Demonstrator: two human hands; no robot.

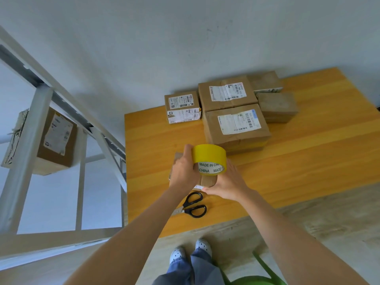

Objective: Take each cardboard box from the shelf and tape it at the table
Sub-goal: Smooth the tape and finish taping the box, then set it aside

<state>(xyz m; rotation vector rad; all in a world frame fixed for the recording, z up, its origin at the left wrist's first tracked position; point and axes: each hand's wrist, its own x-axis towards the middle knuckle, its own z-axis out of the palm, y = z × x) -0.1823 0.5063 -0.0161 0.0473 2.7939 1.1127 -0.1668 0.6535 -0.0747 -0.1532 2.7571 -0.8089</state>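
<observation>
i counted five brown cardboard boxes (236, 124) grouped behind; my left hand (183, 171) gripped one glossy yellow tape roll (208, 154), my right hand (230, 183) clasped a sixth small box (208, 180).

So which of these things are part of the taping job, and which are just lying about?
In the job: yellow tape roll, small box beneath it, scissors, shelf box.
Lying about: green seat; boxes at the back of the table, perhaps done.
</observation>
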